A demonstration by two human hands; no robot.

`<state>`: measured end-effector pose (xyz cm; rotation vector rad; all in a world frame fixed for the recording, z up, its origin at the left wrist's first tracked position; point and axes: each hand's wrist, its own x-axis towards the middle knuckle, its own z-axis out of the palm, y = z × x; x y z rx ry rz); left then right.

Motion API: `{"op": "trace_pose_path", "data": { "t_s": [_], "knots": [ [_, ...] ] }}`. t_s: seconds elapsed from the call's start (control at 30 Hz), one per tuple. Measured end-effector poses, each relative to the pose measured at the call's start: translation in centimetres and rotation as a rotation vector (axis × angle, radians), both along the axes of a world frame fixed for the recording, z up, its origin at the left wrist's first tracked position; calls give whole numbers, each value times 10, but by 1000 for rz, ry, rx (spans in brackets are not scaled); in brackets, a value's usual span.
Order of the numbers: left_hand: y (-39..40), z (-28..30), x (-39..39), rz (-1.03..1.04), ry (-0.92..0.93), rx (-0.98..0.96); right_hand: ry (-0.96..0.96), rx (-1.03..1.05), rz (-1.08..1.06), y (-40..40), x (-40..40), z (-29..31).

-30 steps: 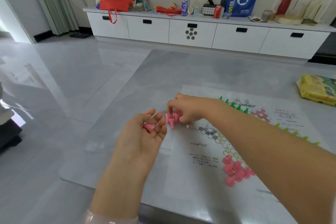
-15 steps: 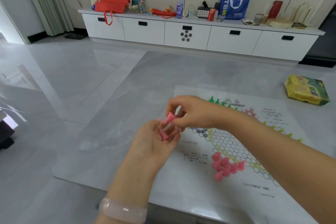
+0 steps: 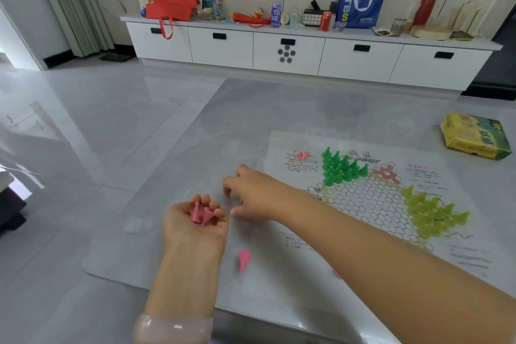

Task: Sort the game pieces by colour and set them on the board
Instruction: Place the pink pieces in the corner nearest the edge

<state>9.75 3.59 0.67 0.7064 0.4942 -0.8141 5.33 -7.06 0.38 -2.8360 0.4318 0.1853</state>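
Observation:
My left hand (image 3: 195,222) lies palm up over the table's left part, its fingers curled round a few pink cone pieces (image 3: 201,213). Just to its right, my right hand (image 3: 252,195) hovers low over the table with loose fingers and nothing visible in them. One pink piece (image 3: 245,259) lies on its side near my left wrist, and another pink piece (image 3: 303,154) lies at the far left corner of the paper board (image 3: 363,201). Green pieces (image 3: 342,167) stand grouped at the board's far point. Yellow-green pieces (image 3: 431,212) stand grouped at its right point.
A yellow game box (image 3: 476,137) lies at the table's far right. The grey table's near edge (image 3: 167,292) runs under my left forearm. A white cabinet (image 3: 287,50) with bags and bottles lines the far wall. My right forearm covers the board's near part.
My right hand has let go of the pink piece it held over my left palm and moved slightly away to the right. My left hand now cups the pieces. The view has shifted left.

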Motion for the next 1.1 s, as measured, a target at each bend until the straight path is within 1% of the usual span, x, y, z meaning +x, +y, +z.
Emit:
{"op": "trace_pose_path", "data": {
  "t_s": [0.07, 0.2, 0.27, 0.33, 0.4, 0.47, 0.53, 0.6, 0.67, 0.73, 0.8, 0.9, 1.03, 1.1],
  "knots": [
    [-2, -5, -1, -20, -26, 59, -63, -3, -12, 0, 2, -2],
    [-9, -12, -9, -39, -77, 118, -126, 49, -33, -4, -1, -1],
    [-11, -16, -13, -5, -110, 113, -166, 156, -98, -7, -6, 4],
    [-13, -17, -17, 11, -139, 114, -255, 327, -198, -10, -15, 16],
    [-15, -16, -23, -26, -160, 80, -375, 466, -254, -10, -26, 31],
    [-17, -9, -31, -123, -168, -28, -461, 541, -249, -6, -36, 45],
    [-19, 0, -39, -239, -158, -136, -461, 496, -169, 3, -42, 54],
    [-19, 6, -44, -317, -170, -190, -384, 385, -72, 11, -46, 55],
    [-19, 10, -46, -329, -170, -219, -326, 254, -3, 15, -51, 55],
    [-19, 11, -47, -310, -147, -202, -344, 199, 15, 15, -60, 60],
    [-19, 10, -49, -305, -134, -148, -406, 184, -25, 12, -73, 68],
    [-18, 12, -58, -392, -150, -141, -466, 169, -154, 8, -100, 76],
    [-19, 12, -82, -484, -244, -190, -443, 156, -233, 17, -135, 65],
    [-19, 12, -96, -522, -300, -175, -469, 220, -302, 22, -149, 56]
  ]
}}
